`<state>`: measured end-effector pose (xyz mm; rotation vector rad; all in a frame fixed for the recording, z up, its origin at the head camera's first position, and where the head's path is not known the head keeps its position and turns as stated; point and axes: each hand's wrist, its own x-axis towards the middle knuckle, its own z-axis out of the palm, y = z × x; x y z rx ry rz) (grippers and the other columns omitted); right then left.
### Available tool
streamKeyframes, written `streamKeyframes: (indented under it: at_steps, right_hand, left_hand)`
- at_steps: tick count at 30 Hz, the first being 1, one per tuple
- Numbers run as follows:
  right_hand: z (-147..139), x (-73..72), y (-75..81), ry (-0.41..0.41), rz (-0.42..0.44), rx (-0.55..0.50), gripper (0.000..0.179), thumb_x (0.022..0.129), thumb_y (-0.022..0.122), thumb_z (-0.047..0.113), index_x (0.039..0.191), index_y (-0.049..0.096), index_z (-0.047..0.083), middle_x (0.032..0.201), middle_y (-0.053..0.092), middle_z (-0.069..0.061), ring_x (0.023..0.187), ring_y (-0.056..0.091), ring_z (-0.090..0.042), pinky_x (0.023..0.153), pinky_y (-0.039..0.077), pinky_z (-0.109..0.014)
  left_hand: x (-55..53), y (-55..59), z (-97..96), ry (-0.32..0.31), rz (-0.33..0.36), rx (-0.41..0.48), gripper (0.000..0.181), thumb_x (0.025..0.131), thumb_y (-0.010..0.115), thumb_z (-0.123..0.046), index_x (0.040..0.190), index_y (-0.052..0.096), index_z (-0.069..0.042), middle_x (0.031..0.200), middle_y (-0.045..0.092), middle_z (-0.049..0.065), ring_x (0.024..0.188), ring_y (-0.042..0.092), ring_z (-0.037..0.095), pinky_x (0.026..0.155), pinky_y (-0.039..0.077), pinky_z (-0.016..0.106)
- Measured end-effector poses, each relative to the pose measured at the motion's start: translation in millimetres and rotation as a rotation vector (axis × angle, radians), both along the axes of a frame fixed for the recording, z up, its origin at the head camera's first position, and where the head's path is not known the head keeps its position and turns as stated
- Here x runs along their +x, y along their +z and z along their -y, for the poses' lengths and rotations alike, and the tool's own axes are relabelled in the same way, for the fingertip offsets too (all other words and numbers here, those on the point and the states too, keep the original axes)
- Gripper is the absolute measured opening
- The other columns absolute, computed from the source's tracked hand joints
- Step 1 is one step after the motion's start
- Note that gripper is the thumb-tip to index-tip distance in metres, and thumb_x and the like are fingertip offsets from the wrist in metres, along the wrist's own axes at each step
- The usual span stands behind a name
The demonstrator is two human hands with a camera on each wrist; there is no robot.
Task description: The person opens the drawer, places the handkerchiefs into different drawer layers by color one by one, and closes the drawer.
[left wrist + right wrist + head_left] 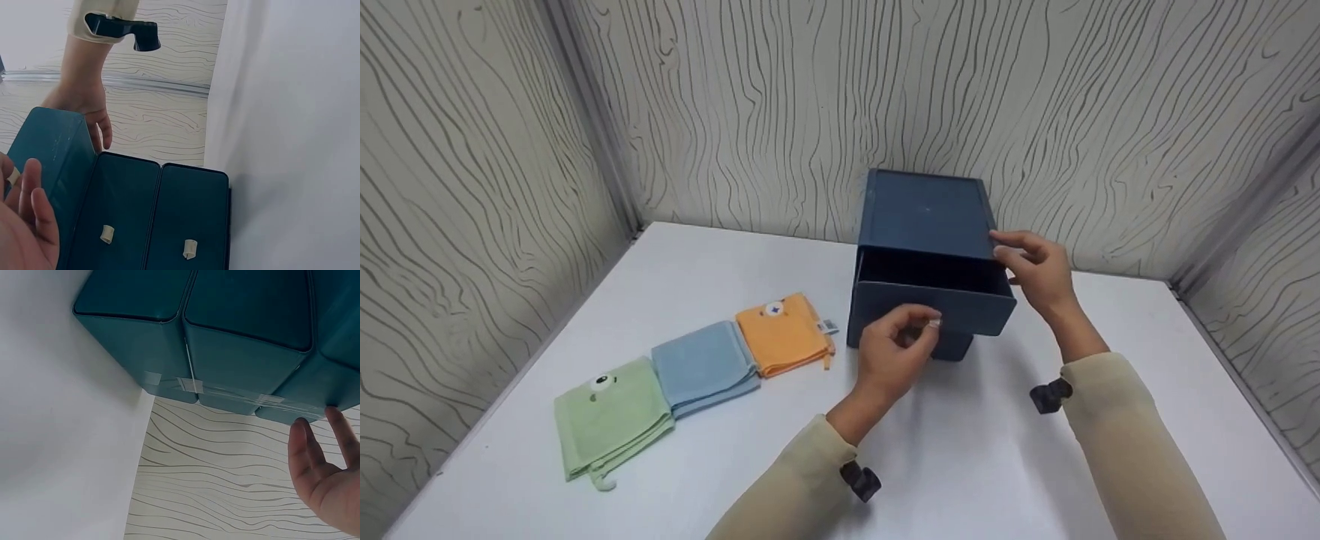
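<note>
A dark blue cabinet (926, 210) of stacked drawers stands near the back wall. Its top drawer (975, 313) is pulled partway out, and the part of its inside that shows is dark. My left hand (889, 356) is at the drawer's front, pinching its small pale pull tab (13, 176) between thumb and fingers. On the cabinet's right side, my right hand (1042, 277) touches the upper edge with extended fingertips. Two lower drawers, one with a pale tab (190, 248), are flush in the left wrist view.
Left of the cabinet lie three folded cloths in a slanting row: an orange towel (784, 337), a blue towel (705, 364) and a green towel (615, 416). Wood-patterned walls (750, 112) enclose the white table (960, 465). Clear tape (191, 385) runs along the cabinet's side.
</note>
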<state>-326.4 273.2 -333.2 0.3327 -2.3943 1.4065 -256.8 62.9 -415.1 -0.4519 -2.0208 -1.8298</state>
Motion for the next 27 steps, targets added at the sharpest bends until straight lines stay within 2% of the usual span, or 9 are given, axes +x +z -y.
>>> streamKeyframes:
  at_steps: [5, 14, 22, 27]
  right_hand:
    - [5.0, 7.5, 5.2, 0.013, -0.033, -0.011, 0.032, 0.094, 0.058, 0.016, 0.119, 0.065, -0.001, 0.098, 0.062, 0.025, 0.080, 0.061, 0.005, 0.062, 0.053, -0.019]
    - [5.8, 8.0, 6.1, 0.012, -0.031, -0.023, 0.031, 0.094, 0.058, 0.016, 0.119, 0.065, -0.001, 0.098, 0.063, 0.025, 0.078, 0.061, 0.004, 0.062, 0.055, -0.022]
    - [6.5, 7.5, 4.9, 0.010, -0.033, -0.031, 0.031, 0.094, 0.058, 0.015, 0.119, 0.065, -0.002, 0.097, 0.063, 0.025, 0.078, 0.062, 0.006, 0.061, 0.054, -0.019]
    - [6.9, 6.9, 3.4, 0.007, -0.039, -0.030, 0.031, 0.094, 0.059, 0.015, 0.119, 0.065, -0.002, 0.099, 0.064, 0.025, 0.079, 0.061, 0.005, 0.061, 0.054, -0.020]
  left_hand:
    - [7.0, 0.8, 0.8, -0.011, -0.047, 0.003, 0.009, 0.089, 0.066, -0.020, 0.095, 0.072, -0.024, 0.090, 0.070, -0.012, 0.070, 0.057, 0.002, 0.059, 0.050, 0.020]
    - [17.4, -1.8, 3.9, -0.035, -0.120, -0.006, 0.009, 0.089, 0.066, -0.016, 0.096, 0.072, -0.018, 0.089, 0.072, -0.006, 0.065, 0.054, 0.003, 0.053, 0.046, 0.019]
    - [43.2, 21.6, 9.0, -0.038, -0.112, 0.009, 0.009, 0.088, 0.065, -0.006, 0.093, 0.071, -0.008, 0.088, 0.073, 0.004, 0.063, 0.053, -0.001, 0.052, 0.049, 0.023]
    - [46.9, 20.7, 9.7, -0.049, -0.118, 0.017, 0.009, 0.088, 0.065, -0.005, 0.093, 0.071, -0.007, 0.088, 0.073, 0.005, 0.064, 0.055, 0.001, 0.052, 0.050, 0.024]
